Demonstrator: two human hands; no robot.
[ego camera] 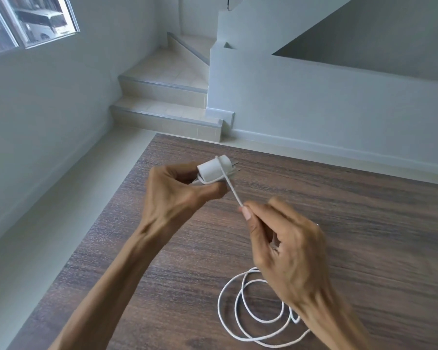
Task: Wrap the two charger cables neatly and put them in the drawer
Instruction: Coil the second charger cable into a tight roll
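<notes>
Head view looks down on a dark wood-grain desk (339, 198), above which both hands work on one white charger. The left hand (172, 195) curls its fingers and thumb round a small white rectangular plug block (211, 169), holding it just above the desk with its metal prongs pointing away and to the right. A thin white braided cable (232, 190) crosses the block's face and runs taut, down and to the right, to the right hand (286, 246), whose grip is a pinch of thumb and forefinger closed on the cord near their tips.

So the cable's free stretch lies on a diagonal, from the block at upper left to the pinch at lower right. Behind the right hand the cord drops out of sight, then reappears as several loose loops (253, 306) lying on the desk near the bottom edge, under the right wrist. At least one turn seems already to sit round the block; how many I cannot tell, since the left fingers hide its near side.

My reading is that winding is at an early stage, with most of the length still slack on the desk. The next turn depends on the right hand, the one nearer the slack, carrying the cord round the block across its long axis while the left hand keeps the block steady.

No second cable and no drawer appear in the view. Beyond the desk are pale tiled steps (162, 97) and a window (31, 21).
</notes>
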